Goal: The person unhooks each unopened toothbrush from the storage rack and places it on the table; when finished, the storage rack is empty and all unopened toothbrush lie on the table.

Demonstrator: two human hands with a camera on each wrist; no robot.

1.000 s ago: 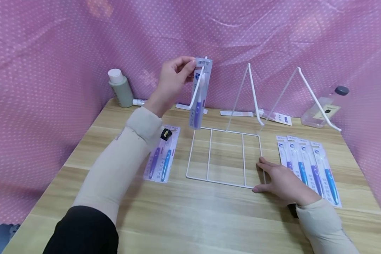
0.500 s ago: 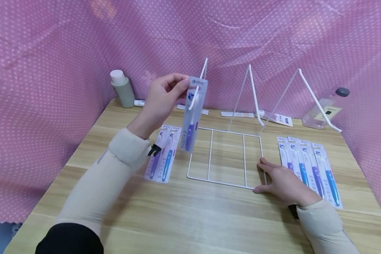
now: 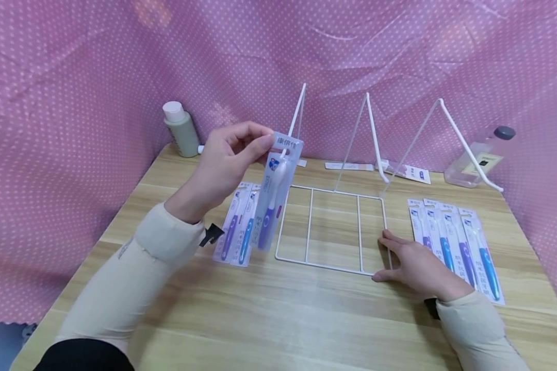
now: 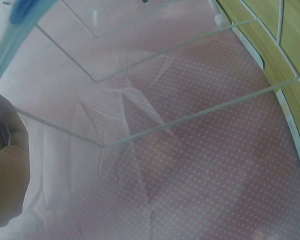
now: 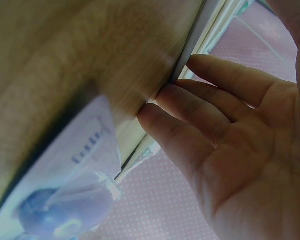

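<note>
Flat on the light wooden table (image 3: 278,319): white wire rack (image 3: 334,232), its corner under the outstretched, empty right hand (image 3: 410,265). At ten o'clock of it (in mid-air), clear blister-packed purple toothbrush (image 3: 274,201), top pinched by the left hand (image 3: 227,162).

wooden table (image 3: 278,319) | white wire rack (image 3: 332,230) | 6 toothbrush packs | 2 bottles

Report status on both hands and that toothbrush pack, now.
Left hand pinches toothbrush pack by its top, held above table. Right hand flat against wire rack base corner. Two packs lie under the held one.
</note>
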